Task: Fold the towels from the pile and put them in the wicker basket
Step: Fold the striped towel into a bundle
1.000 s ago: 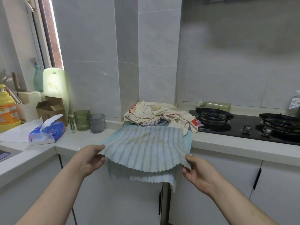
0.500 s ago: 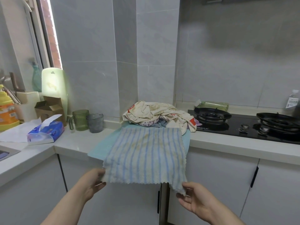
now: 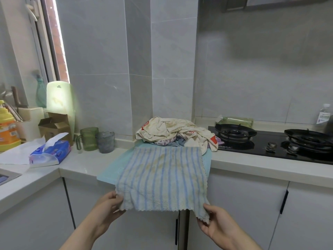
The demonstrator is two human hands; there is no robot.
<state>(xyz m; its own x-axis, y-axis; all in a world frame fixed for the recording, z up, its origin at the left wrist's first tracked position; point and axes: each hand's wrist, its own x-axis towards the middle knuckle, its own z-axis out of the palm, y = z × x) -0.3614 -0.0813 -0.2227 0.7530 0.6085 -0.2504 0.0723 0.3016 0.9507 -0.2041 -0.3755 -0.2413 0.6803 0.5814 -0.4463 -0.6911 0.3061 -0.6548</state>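
Observation:
A blue-and-white striped towel (image 3: 162, 175) lies stretched from a light blue board (image 3: 111, 170) on the counter out over the counter's front edge. My left hand (image 3: 108, 208) pinches its near left corner and my right hand (image 3: 216, 224) pinches its near right corner. Behind it, a pile of crumpled cream towels (image 3: 173, 130) with red patches sits at the back of the counter against the tiled column. No wicker basket is in view.
A black gas hob (image 3: 270, 141) lies to the right of the pile. On the left stand two cups (image 3: 97, 139), a tissue pack (image 3: 50, 154), a cardboard box (image 3: 54, 125) and an orange bottle (image 3: 8, 129). White cabinet doors (image 3: 243, 213) are below the counter.
Both hands drew the striped towel's near edge toward me and downward, so the towel now lies spread flat in one layer past the counter edge instead of doubled over.

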